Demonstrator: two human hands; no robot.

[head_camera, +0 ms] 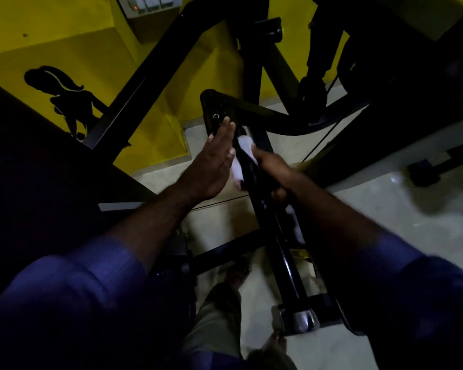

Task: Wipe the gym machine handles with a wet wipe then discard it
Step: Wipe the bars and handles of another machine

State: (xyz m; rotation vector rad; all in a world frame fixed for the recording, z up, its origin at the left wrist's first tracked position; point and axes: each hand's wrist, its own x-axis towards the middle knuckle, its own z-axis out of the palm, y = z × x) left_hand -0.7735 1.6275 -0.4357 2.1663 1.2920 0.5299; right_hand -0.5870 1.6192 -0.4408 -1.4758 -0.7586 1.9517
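R hand (271, 170) was curled tight round the black handle (285, 263) w/ the white wet wipe (243, 144) wrapped on it, L hand (211, 161) flat and open just beside; best to slide w/ a full twist, so no side is missed

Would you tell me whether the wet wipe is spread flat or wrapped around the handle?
Wrapped: the wet wipe shows white on both sides of the black handle, gripped by the right hand.
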